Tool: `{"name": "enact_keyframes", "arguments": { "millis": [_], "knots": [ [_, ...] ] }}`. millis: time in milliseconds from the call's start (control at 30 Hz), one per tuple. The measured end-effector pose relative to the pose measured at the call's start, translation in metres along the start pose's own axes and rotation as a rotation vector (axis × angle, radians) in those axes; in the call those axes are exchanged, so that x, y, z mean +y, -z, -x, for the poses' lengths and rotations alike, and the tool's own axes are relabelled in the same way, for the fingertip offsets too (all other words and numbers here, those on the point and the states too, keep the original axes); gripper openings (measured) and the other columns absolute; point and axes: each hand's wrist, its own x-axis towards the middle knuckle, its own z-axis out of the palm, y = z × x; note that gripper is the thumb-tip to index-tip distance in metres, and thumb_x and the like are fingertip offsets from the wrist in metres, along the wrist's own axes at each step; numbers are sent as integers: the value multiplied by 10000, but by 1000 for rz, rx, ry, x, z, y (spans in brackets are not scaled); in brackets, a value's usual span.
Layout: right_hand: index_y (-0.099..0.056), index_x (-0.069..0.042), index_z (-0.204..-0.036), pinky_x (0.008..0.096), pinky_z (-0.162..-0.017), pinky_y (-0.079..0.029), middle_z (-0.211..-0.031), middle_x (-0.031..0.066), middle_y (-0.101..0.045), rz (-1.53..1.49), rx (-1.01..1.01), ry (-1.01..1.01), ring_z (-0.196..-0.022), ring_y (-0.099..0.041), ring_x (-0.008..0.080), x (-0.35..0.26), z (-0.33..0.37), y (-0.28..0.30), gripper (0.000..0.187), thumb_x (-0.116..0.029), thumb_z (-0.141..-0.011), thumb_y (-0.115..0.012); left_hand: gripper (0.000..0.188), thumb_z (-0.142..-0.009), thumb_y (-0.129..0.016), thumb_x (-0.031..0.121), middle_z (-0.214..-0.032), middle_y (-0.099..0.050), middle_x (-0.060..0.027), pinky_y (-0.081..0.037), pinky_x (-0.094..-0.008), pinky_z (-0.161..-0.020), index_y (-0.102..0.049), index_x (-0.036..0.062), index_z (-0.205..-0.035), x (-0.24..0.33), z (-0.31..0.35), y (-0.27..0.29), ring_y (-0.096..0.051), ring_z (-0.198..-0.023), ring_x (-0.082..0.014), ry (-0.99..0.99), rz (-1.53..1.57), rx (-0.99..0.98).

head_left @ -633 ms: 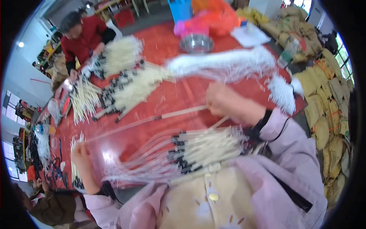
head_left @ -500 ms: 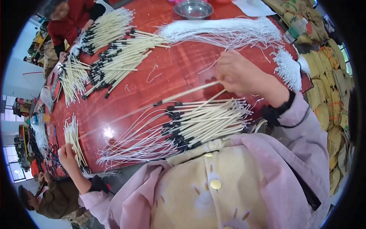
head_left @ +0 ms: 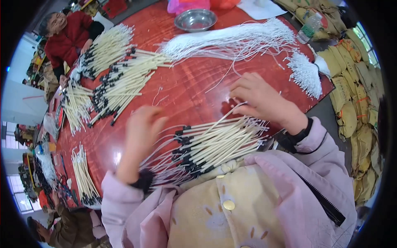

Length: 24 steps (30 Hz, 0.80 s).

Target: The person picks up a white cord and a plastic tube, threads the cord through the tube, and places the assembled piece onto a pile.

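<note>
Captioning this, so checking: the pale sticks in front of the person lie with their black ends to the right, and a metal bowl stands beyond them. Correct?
Not quite: the head view shows the pale sticks with their black ends to the left; the metal bowl does stand beyond them.

It's a fisheye worn on the head, looking down past the wearer's jacket [head_left: 295, 182] onto the red table [head_left: 192, 93]. Pretty close up, but super wide.
</note>
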Motion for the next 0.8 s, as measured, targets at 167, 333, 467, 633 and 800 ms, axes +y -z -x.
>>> {"name": "enact_keyframes", "arguments": {
  "millis": [167,333,467,633,800],
  "knots": [
    [-651,-81,-1090,444,-930,-457,-1143,94,-644,38,92,47,-1096,-583,298,-4,-9,-17,399,-349,-823,-777,194,-834,-751,144,-949,-638,-186,-505,-502,-838,-641,4,-910,23,-88,-117,-606,-965,-406,-262,-149,-32],
    [-649,-75,-1125,436,-972,-437,-1158,82,-639,66,32,-78,-1122,-567,293,7,5,-18,408,-352,-848,-765,143,-878,-699,131,-951,-622,-190,-509,-488,-808,-604,28,-907,23,-104,-145,-607,-941,-390,-318,-236,-112],
    [-648,-64,-1128,434,-985,-427,-1153,80,-640,33,64,-54,-1105,-563,291,16,5,-31,407,-346,-856,-758,100,-884,-646,99,-957,-639,-205,-533,-488,-779,-594,25,-925,14,-95,-127,-627,-934,-402,-396,-287,-176],
    [-650,-55,-1136,434,-980,-427,-1153,82,-640,6,71,-21,-1096,-562,288,24,-2,-38,407,-337,-862,-754,110,-911,-621,96,-873,-658,-247,-528,-532,-735,-558,5,-916,-6,-55,-69,-650,-835,-462,-149,-228,-292],
    [-651,-50,-1152,433,-996,-426,-1164,91,-639,18,-14,-81,-1118,-556,289,31,-6,-37,415,-334,-866,-750,51,-886,-621,33,-806,-649,-248,-503,-541,-722,-587,0,-905,-54,-16,-30,-650,-820,-463,10,-89,-278]
  ]
}}
